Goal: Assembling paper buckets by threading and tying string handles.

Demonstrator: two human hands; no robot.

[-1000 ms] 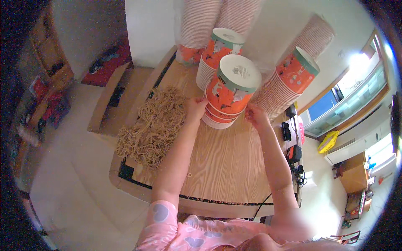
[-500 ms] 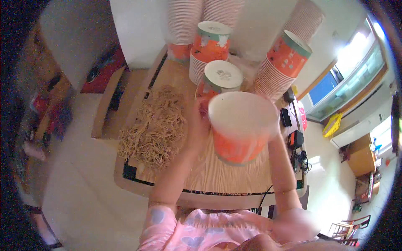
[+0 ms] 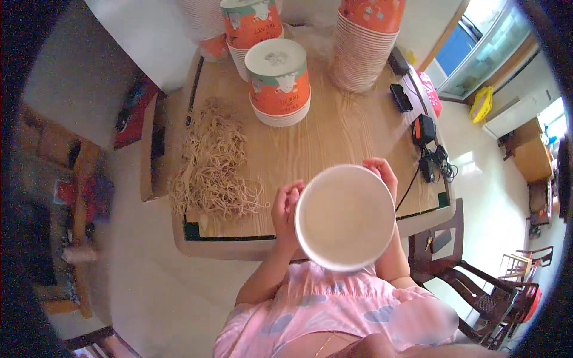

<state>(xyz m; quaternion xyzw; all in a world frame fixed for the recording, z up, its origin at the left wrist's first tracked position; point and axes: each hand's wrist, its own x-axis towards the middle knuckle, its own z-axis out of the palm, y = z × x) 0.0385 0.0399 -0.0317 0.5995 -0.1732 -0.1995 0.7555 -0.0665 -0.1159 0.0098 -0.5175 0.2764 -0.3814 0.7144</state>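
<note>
Both my hands hold a large round paper tub (image 3: 345,218) over the near edge of the table, its white inside turned up to me with nothing seen in it. My left hand (image 3: 287,206) grips it at the left side, fingers curled at the rim. On the far right of the rim, my right hand (image 3: 383,174) is wrapped round it. Beyond the tub stands a short stack of upside-down orange and green tubs (image 3: 279,83). Left of my hands lies a pile of tan shredded paper strips (image 3: 215,164) on the wooden table (image 3: 310,143).
Taller tub stacks stand at the back left (image 3: 252,27) and back right (image 3: 365,51). A black adapter with an orange face (image 3: 423,129) and tangled cables (image 3: 440,164) lie along the right edge. A dark wooden chair (image 3: 439,250) stands at lower right, a cardboard box (image 3: 156,149) at left.
The tub has come nearer to me with both hands, away from the stacks. It has tipped so that its open mouth faces me. My view has shifted too.
</note>
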